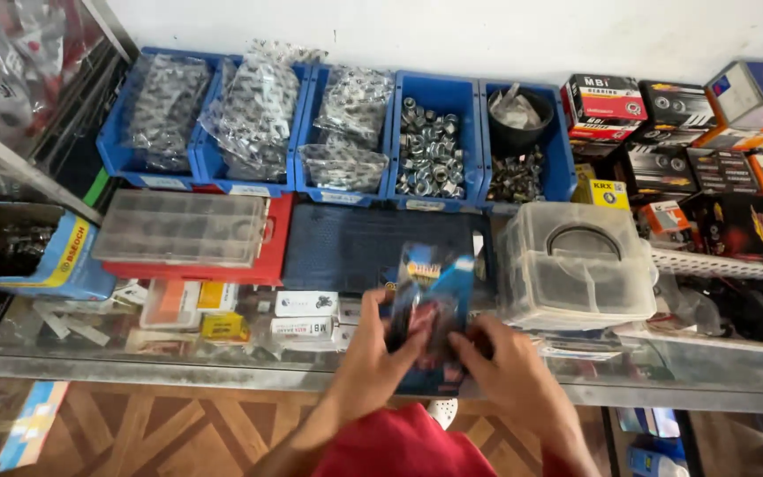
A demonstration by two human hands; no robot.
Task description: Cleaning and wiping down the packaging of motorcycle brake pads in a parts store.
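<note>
Both my hands hold a blue blister-pack card (434, 291) with a dark part inside it, above the glass counter (222, 353). My left hand (373, 362) grips the pack's left edge, and my right hand (509, 367) grips its lower right side. The pack is blurred. It sits in front of a dark blue textured mat (355, 247) lying on the counter. A red sleeve or shirt (399, 446) shows below my hands.
A row of blue bins (439, 97) with nuts and bagged parts lines the back wall. A clear compartment case on a red box (192, 230) lies left, a clear tub (576, 265) right, stacked small boxes (691, 132) far right, and an open blue carton (37, 252) far left.
</note>
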